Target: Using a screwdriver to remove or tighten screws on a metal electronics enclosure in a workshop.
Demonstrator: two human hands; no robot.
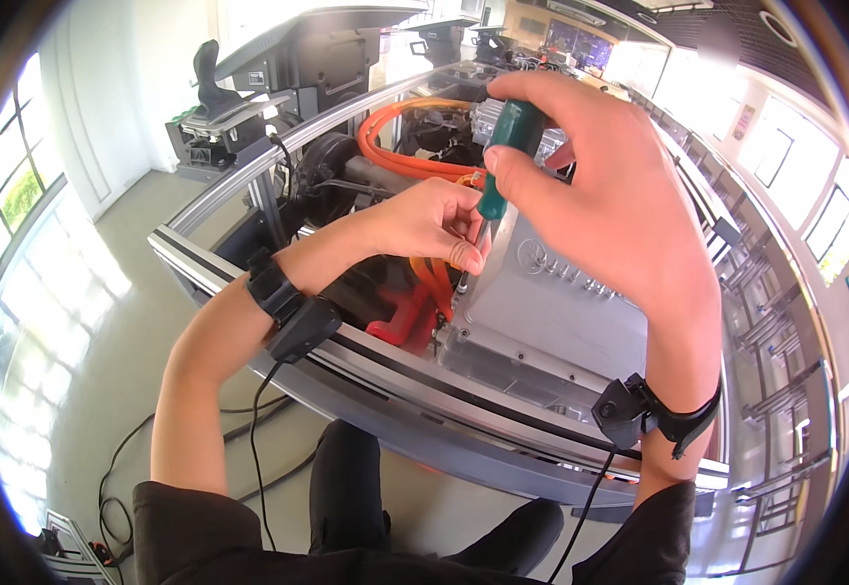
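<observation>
"While you look past the silver slotted metal rail [463, 398] nearest us, how far has the work got?"

"As far as a tool set in position, I'd judge. Just beyond the rail lies the grey flat-lidded metal housing [541, 317], and by its left edge, toward the near corner, comes down the green-handled, metal-shafted screwdriver [493, 200]."

"And the fingers?"

"The bare left hand [432, 224] has thumb and fingertips pinched closed on the shaft; the bare right hand [595, 180] is half curled, thumb and fingers round the handle."

"What's done, what's left?"

"Small dark round fasteners [522, 356] along the lid's near edge look seated. Whether one under the tip is tight or loose I cannot tell; that spot seems unfinished. At the far left, thick orange cables [371, 146] loop untouched"
</observation>
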